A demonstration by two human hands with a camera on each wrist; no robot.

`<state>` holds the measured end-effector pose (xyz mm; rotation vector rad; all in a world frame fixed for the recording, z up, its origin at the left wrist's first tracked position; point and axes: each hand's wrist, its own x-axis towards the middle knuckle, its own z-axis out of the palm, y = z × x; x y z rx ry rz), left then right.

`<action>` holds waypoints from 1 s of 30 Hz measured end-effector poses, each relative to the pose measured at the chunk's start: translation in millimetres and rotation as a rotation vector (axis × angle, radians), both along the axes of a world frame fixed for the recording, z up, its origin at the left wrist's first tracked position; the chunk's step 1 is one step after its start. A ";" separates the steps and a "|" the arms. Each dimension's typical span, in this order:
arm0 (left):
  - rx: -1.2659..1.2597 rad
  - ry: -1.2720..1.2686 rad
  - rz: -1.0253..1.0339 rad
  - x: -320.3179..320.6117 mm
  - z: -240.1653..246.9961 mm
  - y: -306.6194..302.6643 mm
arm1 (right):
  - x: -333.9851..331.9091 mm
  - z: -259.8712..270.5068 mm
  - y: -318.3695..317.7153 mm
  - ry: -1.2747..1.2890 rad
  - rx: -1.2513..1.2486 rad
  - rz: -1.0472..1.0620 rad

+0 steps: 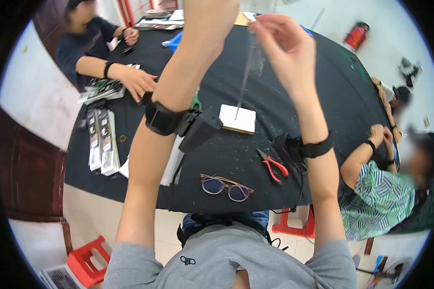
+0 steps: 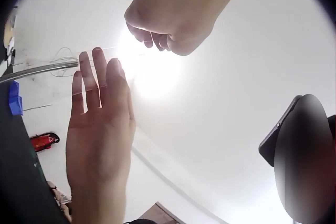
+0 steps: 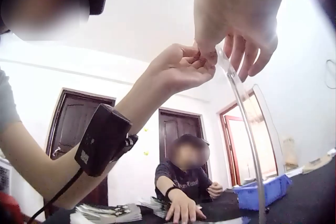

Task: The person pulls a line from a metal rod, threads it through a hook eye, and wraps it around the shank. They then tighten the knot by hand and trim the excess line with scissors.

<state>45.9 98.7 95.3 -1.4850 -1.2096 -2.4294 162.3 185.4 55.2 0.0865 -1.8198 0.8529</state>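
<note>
Progress midway, seemingly: left hand [image 3: 181, 69] and right hand [image 3: 236, 24] both pinch top of thin clear plastic sleeve [image 3: 247, 119] standing in white square block [image 1: 237, 120]; seating unfinished.

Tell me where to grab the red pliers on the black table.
Best grip the pliers by the two red handles, coming from above on the near side: they lie flat with handles spread toward the person and the metal tip pointing away.

A round black counter [image 1: 323, 96] spreads below the right grip [image 1: 280, 50]; a white block [image 1: 237, 119] sits directly beneath that grip; red-handled pliers [image 1: 273, 165] and eyeglasses [image 1: 226, 187] lie nearer the person; packet stacks [image 1: 102, 142] lie well to the left; a blue tray [image 1: 176, 41] rests beyond.
</note>
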 end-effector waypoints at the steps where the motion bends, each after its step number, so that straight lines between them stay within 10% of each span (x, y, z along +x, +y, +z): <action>1: 0.032 -0.055 -0.059 2.0 11.7 -7.0 | -1.4 7.0 -1.3 -0.010 0.045 0.010; 6: 0.044 -0.064 -0.094 -15.1 31.3 -45.8 | -16.7 35.9 -36.9 0.054 0.166 -0.122; 12: 0.094 0.000 0.543 -17.6 10.8 -124.3 | -53.2 28.5 -75.9 0.142 0.289 -0.338; 30: 0.133 -0.069 0.563 -57.8 -42.6 -190.7 | -139.6 -105.6 -55.1 -0.333 0.647 -0.353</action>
